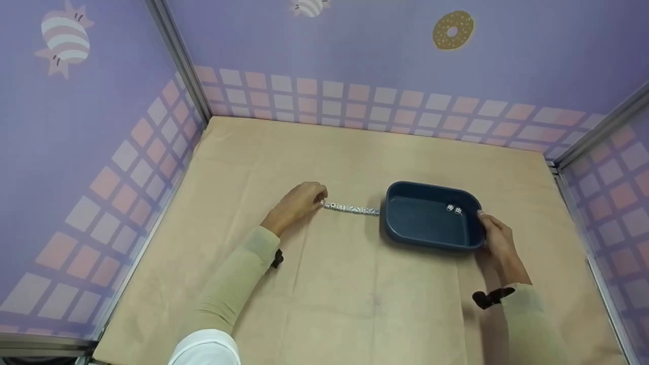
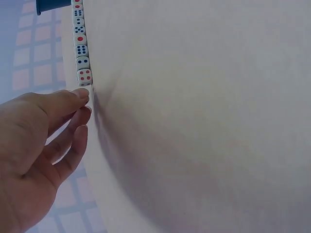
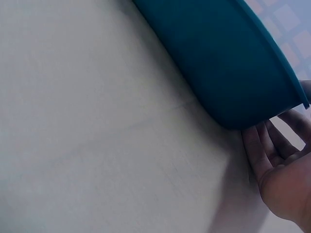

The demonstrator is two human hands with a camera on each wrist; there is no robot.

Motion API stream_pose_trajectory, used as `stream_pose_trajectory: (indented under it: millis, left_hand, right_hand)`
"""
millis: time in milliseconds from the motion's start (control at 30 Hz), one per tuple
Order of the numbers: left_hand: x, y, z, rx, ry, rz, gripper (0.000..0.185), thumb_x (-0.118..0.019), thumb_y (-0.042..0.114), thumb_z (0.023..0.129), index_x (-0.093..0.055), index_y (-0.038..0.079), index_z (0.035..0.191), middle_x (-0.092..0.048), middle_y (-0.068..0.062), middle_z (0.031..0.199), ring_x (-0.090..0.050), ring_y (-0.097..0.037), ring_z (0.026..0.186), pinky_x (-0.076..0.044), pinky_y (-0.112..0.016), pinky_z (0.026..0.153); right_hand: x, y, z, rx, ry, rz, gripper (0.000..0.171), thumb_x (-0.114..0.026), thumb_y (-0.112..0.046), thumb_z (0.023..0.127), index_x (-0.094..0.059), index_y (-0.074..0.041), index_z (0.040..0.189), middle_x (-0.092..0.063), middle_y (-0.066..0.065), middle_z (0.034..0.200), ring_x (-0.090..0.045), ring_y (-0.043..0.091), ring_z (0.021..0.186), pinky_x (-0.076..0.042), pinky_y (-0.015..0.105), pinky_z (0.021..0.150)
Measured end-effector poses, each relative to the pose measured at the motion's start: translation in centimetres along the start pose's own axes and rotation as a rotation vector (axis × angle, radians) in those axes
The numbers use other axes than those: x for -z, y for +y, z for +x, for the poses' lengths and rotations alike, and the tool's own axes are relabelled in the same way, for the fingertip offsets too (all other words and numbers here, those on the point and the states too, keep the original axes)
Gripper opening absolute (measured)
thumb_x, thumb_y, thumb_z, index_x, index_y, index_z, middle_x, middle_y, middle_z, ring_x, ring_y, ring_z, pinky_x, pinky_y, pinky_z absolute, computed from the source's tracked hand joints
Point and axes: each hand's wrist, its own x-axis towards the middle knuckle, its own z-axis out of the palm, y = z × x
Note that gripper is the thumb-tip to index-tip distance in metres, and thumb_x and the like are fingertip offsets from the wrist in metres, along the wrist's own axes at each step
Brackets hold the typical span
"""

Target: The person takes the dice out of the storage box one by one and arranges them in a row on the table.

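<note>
A straight row of white dice with red and blue pips runs across the cloth from my left hand toward a dark blue rectangular tub. My left hand pinches the die at the row's left end between thumb and finger; in the left wrist view the thumb hides most of that die. Two loose dice lie inside the tub near its right end. My right hand grips the tub's right end, thumb at the rim. The right wrist view shows the fingers against the tub's lower side.
A beige cloth with creases covers the table. Purple panels with pink and white squares stand behind and at both sides, joined by metal posts.
</note>
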Motion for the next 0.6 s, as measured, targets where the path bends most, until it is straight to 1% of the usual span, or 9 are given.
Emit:
stream_pose_trajectory:
  millis: [167, 333, 500, 600]
  left_hand:
    - [-0.06, 0.03, 0.17, -0.028, -0.021, 0.037, 0.012, -0.073, 0.004, 0.1, -0.074, 0.003, 0.112, -0.071, -0.009, 0.105, -0.067, -0.023, 0.095, -0.057, -0.037, 0.085]
    - [-0.27, -0.14, 0.3, -0.029, -0.024, 0.024, 0.011, -0.075, 0.007, 0.1, -0.074, 0.004, 0.111, -0.072, -0.007, 0.105, -0.067, -0.021, 0.093, -0.057, -0.037, 0.085]
    - [-0.43, -0.47, 0.23, -0.044, -0.01, 0.012, 0.009, -0.077, 0.01, 0.099, -0.076, 0.009, 0.107, -0.073, -0.003, 0.104, -0.067, -0.02, 0.096, -0.056, -0.038, 0.088]
    - [-0.51, -0.69, 0.12, -0.043, 0.003, 0.009, 0.015, -0.081, 0.014, 0.096, -0.076, 0.011, 0.11, -0.074, -0.002, 0.106, -0.066, -0.02, 0.1, -0.055, -0.039, 0.092]
  right_hand:
    - [-0.17, 0.02, 0.13, 0.006, 0.016, 0.001, 0.081, -0.051, -0.058, 0.108, -0.034, -0.004, 0.165, -0.023, 0.016, 0.173, -0.02, 0.033, 0.16, -0.018, 0.047, 0.129]
    - [-0.21, -0.01, 0.2, -0.003, 0.011, -0.003, 0.08, -0.05, -0.056, 0.108, -0.032, -0.004, 0.166, -0.022, 0.016, 0.174, -0.018, 0.033, 0.161, -0.017, 0.048, 0.129]
    - [-0.18, -0.13, 0.11, -0.015, 0.015, 0.0, 0.081, -0.051, -0.057, 0.108, -0.031, -0.004, 0.166, -0.022, 0.016, 0.174, -0.018, 0.033, 0.161, -0.017, 0.048, 0.129]
    - [-0.18, -0.1, 0.17, -0.004, 0.02, 0.001, 0.08, -0.051, -0.056, 0.109, -0.031, -0.004, 0.166, -0.022, 0.016, 0.174, -0.018, 0.033, 0.161, -0.016, 0.047, 0.13]
